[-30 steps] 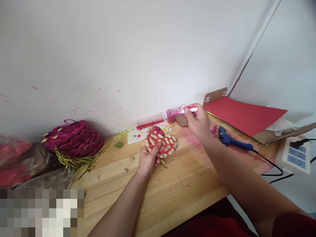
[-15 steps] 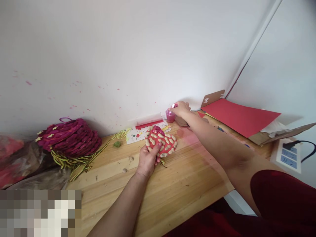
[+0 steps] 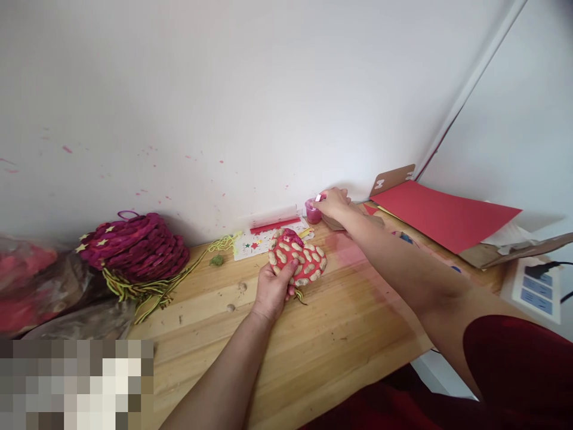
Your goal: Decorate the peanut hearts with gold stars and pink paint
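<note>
In my left hand (image 3: 274, 292) is a flat red craft piece (image 3: 304, 258) covered with whole peanuts, held with the thumb on its face. A magenta patch shows near its top, and green yarn ends hang below. At the back of the table my right hand (image 3: 333, 202) reaches over a small clear cup (image 3: 314, 213) of magenta paint. Its fingers pinch a short pale handle (image 3: 319, 199) that dips into the cup; the lower end is hidden, so its kind cannot be told.
A magenta yarn bundle (image 3: 143, 248) with star stickers and green fringe lies at the left beside plastic bags (image 3: 67, 280). Behind the craft piece is a star-sticker sheet (image 3: 250, 246). Red card (image 3: 447, 212) and a power strip (image 3: 537, 289) are at the right.
My view has shifted slightly, so everything sits a little further right. My right hand stays at the cup, and the pale handle appears tilted lower. The left hand keeps its hold.
</note>
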A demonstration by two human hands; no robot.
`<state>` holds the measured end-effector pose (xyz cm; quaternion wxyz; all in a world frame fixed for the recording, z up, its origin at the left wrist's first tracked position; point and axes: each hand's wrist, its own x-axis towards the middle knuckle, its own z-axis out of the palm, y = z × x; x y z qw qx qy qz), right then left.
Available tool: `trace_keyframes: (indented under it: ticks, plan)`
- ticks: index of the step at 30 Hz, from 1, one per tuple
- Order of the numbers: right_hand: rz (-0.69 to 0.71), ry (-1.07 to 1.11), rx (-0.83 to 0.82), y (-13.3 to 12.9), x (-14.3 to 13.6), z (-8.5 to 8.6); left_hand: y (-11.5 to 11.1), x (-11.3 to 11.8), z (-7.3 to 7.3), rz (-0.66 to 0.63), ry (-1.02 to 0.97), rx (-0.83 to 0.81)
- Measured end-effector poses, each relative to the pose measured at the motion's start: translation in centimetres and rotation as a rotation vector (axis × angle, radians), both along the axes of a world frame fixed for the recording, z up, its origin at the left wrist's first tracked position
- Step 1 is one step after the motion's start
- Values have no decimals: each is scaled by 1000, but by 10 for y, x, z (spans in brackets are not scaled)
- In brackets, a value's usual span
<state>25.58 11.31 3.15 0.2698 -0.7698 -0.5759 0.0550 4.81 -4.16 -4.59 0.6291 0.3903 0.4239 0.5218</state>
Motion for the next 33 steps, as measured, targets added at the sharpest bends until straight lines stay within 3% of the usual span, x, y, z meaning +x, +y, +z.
trace_keyframes:
  ticks: [9,15,20,23,25,28,33]
  plan:
    - [-8,38,54,-2,1,-10,0,2,0,9,-16,-12]
    - [-26,133,182,-6,5,-4,-2,3,5,5,-14,-13]
    - [24,289,349,-33,14,2,-1,3,3,5,-23,24]
    - [111,411,463,-67,9,2,0,2,-5,-17,-10,47]
    - [306,672,563,-91,0,0,0,0,-10,-40,-13,61]
    - [510,918,532,-118,-16,-4,-2,-1,-11,-77,-36,68]
    - [587,853,567,-132,-20,-13,-6,-3,-4,-107,-42,89]
